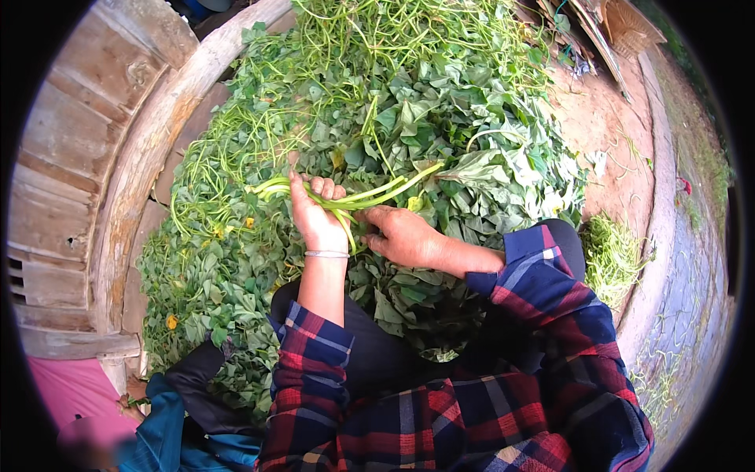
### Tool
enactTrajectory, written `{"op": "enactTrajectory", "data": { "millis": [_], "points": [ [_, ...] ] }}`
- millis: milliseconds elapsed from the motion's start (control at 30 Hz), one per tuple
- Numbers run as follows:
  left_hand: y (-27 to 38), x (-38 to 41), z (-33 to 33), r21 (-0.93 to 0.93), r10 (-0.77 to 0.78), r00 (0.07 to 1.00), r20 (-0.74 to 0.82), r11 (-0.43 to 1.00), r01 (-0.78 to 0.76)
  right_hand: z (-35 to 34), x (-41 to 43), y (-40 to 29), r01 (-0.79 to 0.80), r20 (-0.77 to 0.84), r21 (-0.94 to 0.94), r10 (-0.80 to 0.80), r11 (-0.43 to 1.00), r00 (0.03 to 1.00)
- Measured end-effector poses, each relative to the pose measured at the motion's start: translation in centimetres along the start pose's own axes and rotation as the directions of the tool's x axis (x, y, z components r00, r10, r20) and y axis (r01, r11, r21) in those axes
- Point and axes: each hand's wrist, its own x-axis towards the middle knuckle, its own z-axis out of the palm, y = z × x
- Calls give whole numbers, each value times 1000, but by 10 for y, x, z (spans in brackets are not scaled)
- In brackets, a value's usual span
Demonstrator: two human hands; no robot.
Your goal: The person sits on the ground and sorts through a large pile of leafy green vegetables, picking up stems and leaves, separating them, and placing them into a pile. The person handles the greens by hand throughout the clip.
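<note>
My left hand (318, 206), with a pale bangle at the wrist, is closed around a small bunch of long green leaf stalks (407, 187). The stalks stick out to the right, and some hang down between my hands. Close on the right is my right hand (404, 236), fingers bent at the lower stalks; its fingertips are partly hidden, so whether it grips a stalk does not show. A large heap of green leaves (413, 118) with loose stalks lies beneath and around both hands. Small yellow leaves are scattered in it.
A wooden plank wall (65, 147) and a log beam (153, 118) border the heap at left. A pile of stripped stalks (613, 259) lies right of my knee. A woven basket (631, 26) stands at top right. Another person, in pink and teal clothing (159, 425), is at lower left.
</note>
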Motion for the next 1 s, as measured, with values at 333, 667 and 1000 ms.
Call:
{"op": "enactTrajectory", "data": {
  "millis": [333,667,1000],
  "points": [
    [9,6,-10,-69,-29,1000,6,997,29,-15,3,1,-201,346,6,186,980,919],
    [9,-2,-3,-82,-47,998,44,995,51,-19,6,-12,-427,452,253,285,868,845],
    [33,5,-2,-237,5,986,168,971,36,-1,-30,-20,266,788,-416,199,870,582]
  ]
}}
